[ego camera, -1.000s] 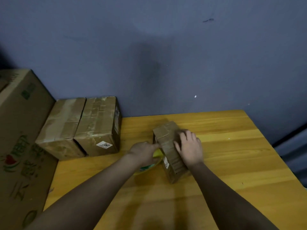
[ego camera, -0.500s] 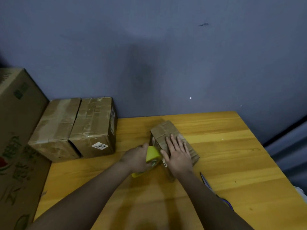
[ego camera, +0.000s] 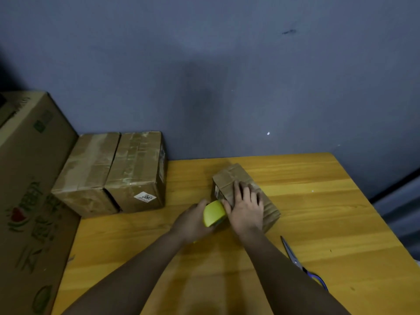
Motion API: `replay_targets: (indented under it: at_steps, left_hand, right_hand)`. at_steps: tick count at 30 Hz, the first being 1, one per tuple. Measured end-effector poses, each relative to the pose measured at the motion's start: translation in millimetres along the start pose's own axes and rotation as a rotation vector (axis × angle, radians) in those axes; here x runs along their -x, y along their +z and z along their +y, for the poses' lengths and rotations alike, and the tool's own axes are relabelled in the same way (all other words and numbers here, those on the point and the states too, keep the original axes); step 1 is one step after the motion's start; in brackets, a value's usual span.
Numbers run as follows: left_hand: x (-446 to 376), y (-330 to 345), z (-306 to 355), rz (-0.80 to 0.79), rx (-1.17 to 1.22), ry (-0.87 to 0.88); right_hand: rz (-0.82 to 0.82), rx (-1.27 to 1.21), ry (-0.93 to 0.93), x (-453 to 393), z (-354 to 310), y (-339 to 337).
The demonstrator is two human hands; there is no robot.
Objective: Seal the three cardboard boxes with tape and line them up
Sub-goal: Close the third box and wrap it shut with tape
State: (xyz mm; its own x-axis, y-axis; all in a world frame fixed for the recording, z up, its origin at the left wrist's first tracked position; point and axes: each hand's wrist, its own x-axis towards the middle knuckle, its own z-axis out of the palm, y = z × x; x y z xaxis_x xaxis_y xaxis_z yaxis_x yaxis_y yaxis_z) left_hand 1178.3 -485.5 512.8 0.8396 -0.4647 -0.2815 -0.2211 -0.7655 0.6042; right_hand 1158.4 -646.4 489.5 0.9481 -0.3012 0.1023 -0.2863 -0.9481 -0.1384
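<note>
A small cardboard box (ego camera: 229, 178) lies at an angle in the middle of the wooden table (ego camera: 318, 212). My right hand (ego camera: 246, 208) presses flat on its top with straight fingers. My left hand (ego camera: 193, 220) grips a yellow tape dispenser (ego camera: 213, 212) against the box's near left side. Two taped cardboard boxes stand side by side at the table's back left: one (ego camera: 88, 169) on the left, the other (ego camera: 136, 169) with a white label on its front.
A large printed carton (ego camera: 29, 189) stands upright along the left edge. Scissors with blue handles (ego camera: 297, 262) lie on the table beside my right forearm. A grey wall rises right behind the table. The table's right edge drops off at the right.
The small box was turned down from its side to lie flatter. My right hand has slid onto its top, and the yellow dispenser has come up against the box. The scissors have come into view.
</note>
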Motion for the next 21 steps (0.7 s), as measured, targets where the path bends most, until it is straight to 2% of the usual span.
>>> replay_targets:
  at_steps: [7, 11, 14, 18, 21]
  left_hand:
    - [0, 18, -13, 0.032, 0.124, -0.028]
    - [-2, 26, -11, 0.069, 0.16, -0.082]
    - [-3, 27, -12, 0.093, 0.188, -0.057]
    - [1, 27, -12, 0.162, 0.238, -0.057]
    - [6, 13, -4, 0.212, 0.185, -0.018]
  right_hand:
    - [-0.016, -0.081, 0.017, 0, 5, -7]
    - [-0.208, 0.014, 0.148, -9, 11, -15]
    - [-0.306, 0.037, 0.156, -16, 16, -22]
    - [-0.253, 0.026, 0.146, -20, 20, -29]
    - [-0.262, -0.076, 0.182, -21, 22, -36]
